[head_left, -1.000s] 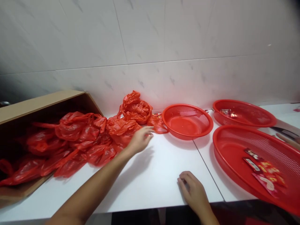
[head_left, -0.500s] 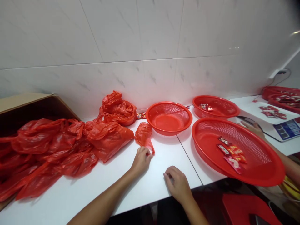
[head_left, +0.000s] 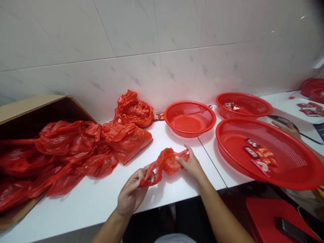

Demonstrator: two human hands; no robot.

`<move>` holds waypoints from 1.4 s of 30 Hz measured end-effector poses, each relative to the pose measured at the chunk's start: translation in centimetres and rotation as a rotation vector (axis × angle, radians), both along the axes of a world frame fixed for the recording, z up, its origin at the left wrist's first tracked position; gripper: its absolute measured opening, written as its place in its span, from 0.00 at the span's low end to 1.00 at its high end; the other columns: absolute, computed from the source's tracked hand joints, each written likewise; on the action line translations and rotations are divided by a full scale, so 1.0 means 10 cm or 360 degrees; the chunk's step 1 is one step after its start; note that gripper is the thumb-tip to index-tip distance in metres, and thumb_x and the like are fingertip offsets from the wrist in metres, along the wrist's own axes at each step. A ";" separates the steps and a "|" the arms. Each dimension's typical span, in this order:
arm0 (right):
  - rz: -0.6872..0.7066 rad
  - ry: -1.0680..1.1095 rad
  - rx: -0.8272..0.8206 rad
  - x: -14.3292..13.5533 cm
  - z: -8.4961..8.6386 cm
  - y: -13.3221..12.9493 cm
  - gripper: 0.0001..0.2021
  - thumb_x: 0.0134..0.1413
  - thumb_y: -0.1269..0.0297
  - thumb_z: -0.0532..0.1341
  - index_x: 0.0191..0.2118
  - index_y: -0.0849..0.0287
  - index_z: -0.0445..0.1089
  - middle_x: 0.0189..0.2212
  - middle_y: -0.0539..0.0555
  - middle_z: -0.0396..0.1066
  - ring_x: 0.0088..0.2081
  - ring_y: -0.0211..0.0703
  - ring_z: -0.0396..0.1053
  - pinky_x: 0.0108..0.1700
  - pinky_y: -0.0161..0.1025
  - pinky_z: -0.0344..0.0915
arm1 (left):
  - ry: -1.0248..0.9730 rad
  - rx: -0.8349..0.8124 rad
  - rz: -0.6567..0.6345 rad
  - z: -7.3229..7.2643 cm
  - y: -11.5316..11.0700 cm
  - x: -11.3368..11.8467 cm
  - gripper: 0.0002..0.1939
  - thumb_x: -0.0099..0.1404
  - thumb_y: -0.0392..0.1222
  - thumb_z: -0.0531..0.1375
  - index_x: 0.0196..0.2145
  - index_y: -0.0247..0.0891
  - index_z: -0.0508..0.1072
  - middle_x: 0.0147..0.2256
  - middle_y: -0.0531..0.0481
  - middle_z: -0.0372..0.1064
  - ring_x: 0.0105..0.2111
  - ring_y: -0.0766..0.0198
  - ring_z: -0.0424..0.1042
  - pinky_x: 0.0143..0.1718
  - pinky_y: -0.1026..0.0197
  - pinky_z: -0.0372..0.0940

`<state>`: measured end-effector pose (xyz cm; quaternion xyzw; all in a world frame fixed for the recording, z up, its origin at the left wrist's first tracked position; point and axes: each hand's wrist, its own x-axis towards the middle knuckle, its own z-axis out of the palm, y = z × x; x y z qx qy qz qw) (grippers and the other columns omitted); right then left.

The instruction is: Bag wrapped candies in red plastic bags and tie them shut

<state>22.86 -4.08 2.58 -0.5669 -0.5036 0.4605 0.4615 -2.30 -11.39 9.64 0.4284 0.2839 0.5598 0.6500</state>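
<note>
A red plastic bag is stretched between my two hands, just above the front of the white table. My left hand grips its near left end, thumb and fingers closed on the plastic. At the far right end, my right hand pinches the bag between thumb and fingers. To the left lies a heap of filled red plastic bags, spilling from an open cardboard box. Behind my hands sits a bare red mesh basket.
A big red basket with several wrapped snacks juts over the table's front edge at right. Behind it stands another red basket with a few packets. A co-worker's hand is at the far right. Crumpled red bags lean against the wall.
My left hand has drawn the red bag toward me and lifted it. My right hand has moved forward and taken hold of its other end. The view has shifted slightly.
</note>
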 end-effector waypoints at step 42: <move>0.0294 -0.1397 0.0477 0.37 0.75 -0.70 0.08 0.68 0.59 0.63 0.43 0.53 0.80 0.41 0.58 0.76 0.44 0.53 0.73 0.48 0.48 0.71 | 0.3380 0.1296 -0.0701 -0.18 0.80 1.09 0.42 0.46 0.56 0.76 0.54 0.26 0.80 0.58 0.19 0.71 0.69 0.22 0.57 0.71 0.34 0.46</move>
